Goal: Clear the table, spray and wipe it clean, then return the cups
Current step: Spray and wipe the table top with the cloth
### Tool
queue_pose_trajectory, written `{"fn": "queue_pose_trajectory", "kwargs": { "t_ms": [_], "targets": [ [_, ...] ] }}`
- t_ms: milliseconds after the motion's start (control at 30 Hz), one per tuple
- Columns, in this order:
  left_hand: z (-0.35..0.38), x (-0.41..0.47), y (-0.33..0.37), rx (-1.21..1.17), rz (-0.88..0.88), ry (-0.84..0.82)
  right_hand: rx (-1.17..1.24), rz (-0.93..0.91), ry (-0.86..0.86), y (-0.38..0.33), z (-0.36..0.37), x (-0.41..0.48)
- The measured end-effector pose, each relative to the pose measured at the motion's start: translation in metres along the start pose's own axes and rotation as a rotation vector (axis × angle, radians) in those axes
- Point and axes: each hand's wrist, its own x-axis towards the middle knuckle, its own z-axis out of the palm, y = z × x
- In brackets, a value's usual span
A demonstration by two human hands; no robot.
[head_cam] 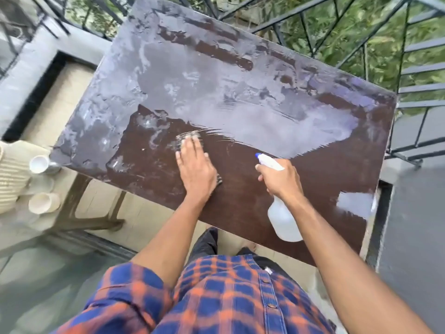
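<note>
A dark brown table [252, 189] fills the view, its far half wet and shiny with smeared streaks. My left hand [196, 169] lies flat on the table near its middle, pressing a dark wiping cloth [190, 136] that shows only at my fingertips and beside my wrist. My right hand [280, 178] grips a clear spray bottle [281, 218] by its neck, white and blue nozzle pointing left over the table's near side. Several pale cups [39, 163] sit off the table at the left, on a low surface beside a cream ribbed object.
A black metal railing [313, 25] with green foliage behind runs along the table's far side. Metal stair steps [423, 68] descend at the right. A grey ledge [414, 237] lies right of the table. The cream ribbed object [12, 174] stands at the left edge.
</note>
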Motion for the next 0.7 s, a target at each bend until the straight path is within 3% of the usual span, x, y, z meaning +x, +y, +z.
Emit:
{"fn": "queue_pose_trajectory", "kwargs": {
  "t_ms": [167, 233, 433, 700],
  "targets": [
    [-0.022, -0.034, -0.082, -0.034, -0.286, 0.074, -0.063, -0.116, -0.119, -0.003, 0.017, -0.014],
    [-0.026, -0.05, -0.098, -0.035, -0.324, 0.079, -0.098, -0.156, -0.154, -0.002, 0.023, -0.019],
    [-0.013, -0.075, -0.077, -0.073, -0.336, 0.118, -0.16, -0.216, -0.219, 0.007, 0.031, -0.032],
    [0.02, -0.122, -0.012, -0.009, -0.122, 0.089, -0.192, -0.168, -0.225, 0.036, 0.021, -0.03]
  ]
}}
